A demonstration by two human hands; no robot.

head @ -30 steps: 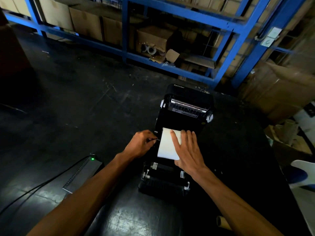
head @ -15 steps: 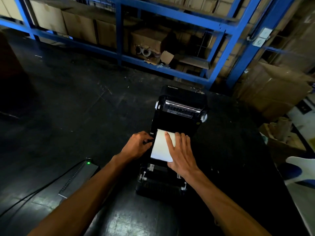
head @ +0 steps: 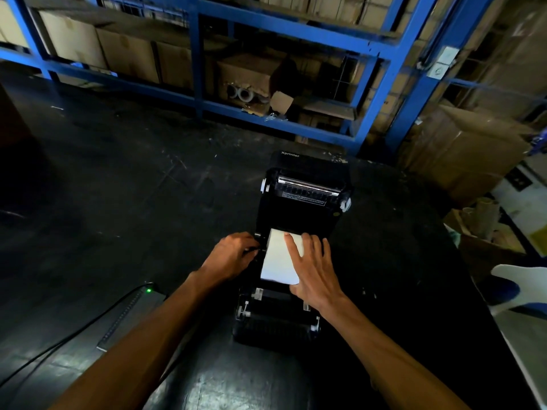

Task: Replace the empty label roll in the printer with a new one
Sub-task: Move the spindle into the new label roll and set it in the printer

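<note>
At the centre of the frame, slightly right, we see the black Xprinter label printer (head: 299,261) standing on a dark table (head: 124,184) with its lid (head: 307,184) swung up and back. Inside the open body lies a white strip of label paper (head: 279,258), its long axis running from the upper part of the bay down toward the bottom of the frame; whether a full roll sits behind it we cannot tell. Our right hand (head: 313,270) lies flat and open, fingers spread over the right half of the paper, pressing it down. Our left hand (head: 232,255) is curled at the printer's left side, fingertips touching a small part by the paper's left edge; we cannot tell if it grips anything.

In the upper frame, blue steel shelving (head: 384,54) holds cardboard boxes (head: 124,51); one open box (head: 251,81) shows tape rolls (head: 239,94) inside. At lower left a power adapter (head: 133,315) with a green light rests on the table, its cable trailing toward the left edge.

The table is bare to the left of the printer and below it. The table's right edge runs near the printer's right side.
</note>
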